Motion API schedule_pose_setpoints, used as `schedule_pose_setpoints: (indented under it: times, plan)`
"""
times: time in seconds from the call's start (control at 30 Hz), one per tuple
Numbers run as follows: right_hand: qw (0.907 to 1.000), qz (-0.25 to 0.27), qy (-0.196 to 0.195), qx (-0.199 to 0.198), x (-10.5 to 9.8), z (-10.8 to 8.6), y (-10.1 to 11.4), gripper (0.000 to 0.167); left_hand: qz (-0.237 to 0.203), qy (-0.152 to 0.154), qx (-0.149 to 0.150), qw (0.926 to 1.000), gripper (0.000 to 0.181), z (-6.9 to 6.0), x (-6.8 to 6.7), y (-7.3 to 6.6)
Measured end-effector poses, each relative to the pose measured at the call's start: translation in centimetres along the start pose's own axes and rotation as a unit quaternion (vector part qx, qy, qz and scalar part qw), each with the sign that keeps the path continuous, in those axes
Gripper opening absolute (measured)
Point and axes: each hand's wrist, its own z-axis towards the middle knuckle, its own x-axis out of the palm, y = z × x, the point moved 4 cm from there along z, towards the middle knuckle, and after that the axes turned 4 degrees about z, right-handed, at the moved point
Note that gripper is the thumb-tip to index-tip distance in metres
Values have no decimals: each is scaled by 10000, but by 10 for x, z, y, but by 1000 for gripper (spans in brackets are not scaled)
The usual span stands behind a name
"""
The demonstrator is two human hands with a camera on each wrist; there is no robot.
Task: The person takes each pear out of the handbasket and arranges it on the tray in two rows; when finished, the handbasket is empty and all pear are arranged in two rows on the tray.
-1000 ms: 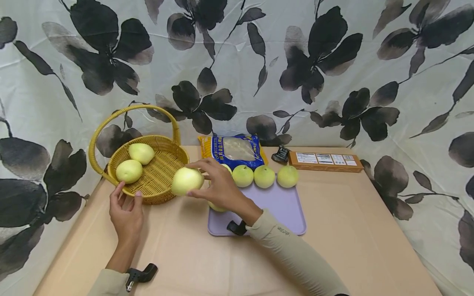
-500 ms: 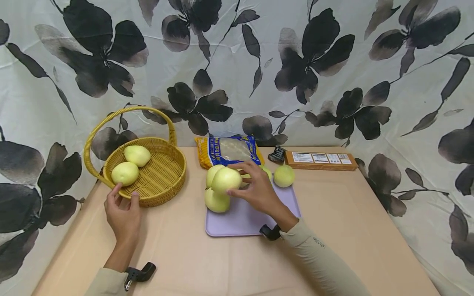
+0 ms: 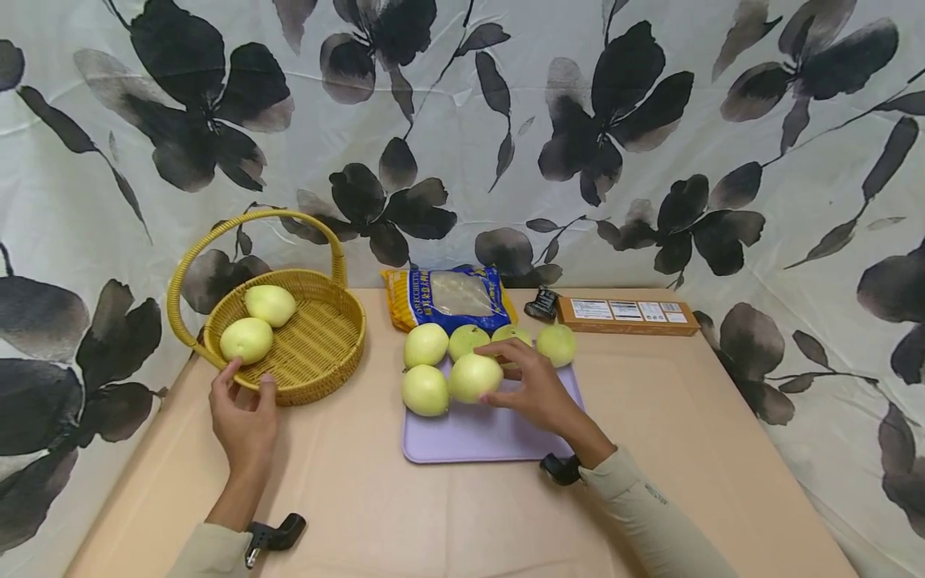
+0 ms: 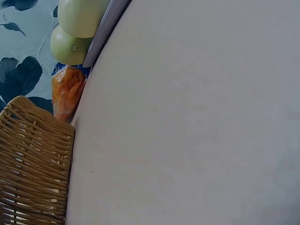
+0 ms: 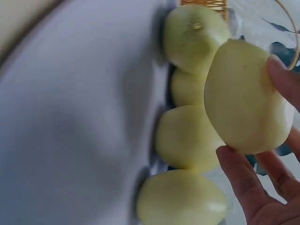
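My right hand (image 3: 538, 389) holds a pale green round fruit (image 3: 474, 378) between thumb and fingers, over the purple tray (image 3: 477, 441). In the right wrist view the held fruit (image 5: 248, 98) appears close up, above a row of others. Along the tray's back edge stand several fruits, with one more (image 3: 425, 391) at its left side. The yellow wicker basket (image 3: 328, 369) stands to the left with two fruits (image 3: 246, 340) inside. At its front left rim rests my left hand (image 3: 246, 425), fingertips touching, thumb apart. That hand is out of its own wrist view.
Behind the tray lies a blue and yellow food bag (image 3: 451, 295). A small black packet (image 3: 542, 304) and a long brown box (image 3: 627, 315) lie to its right. The basket's handle (image 3: 270, 213) stands up high. A floral cloth (image 3: 462, 120) hangs behind the table.
My right hand has carried the fruit from beside the basket rightward to the tray, then slightly lower and further right. My left hand has stayed at the basket rim.
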Motion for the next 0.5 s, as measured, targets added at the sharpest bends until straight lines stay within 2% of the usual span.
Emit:
schedule_pose_setpoints:
  times: [0.1,0.23,0.4,0.5]
  plan:
    - [9997,-104,214,-47,4,-3,-9,68,-20,42,-20,10000,56,-3,0,0]
    - [9979,-543,332,-86,9,-4,-18,68,-48,78,-8,10000,56,-4,0,1]
    - [9902,-1228,452,-482,16,-3,-22,70,-127,116,59,9998,57,-3,0,1]
    - [9857,-1470,510,-651,18,-1,-19,74,-151,94,86,9998,56,-2,-1,0]
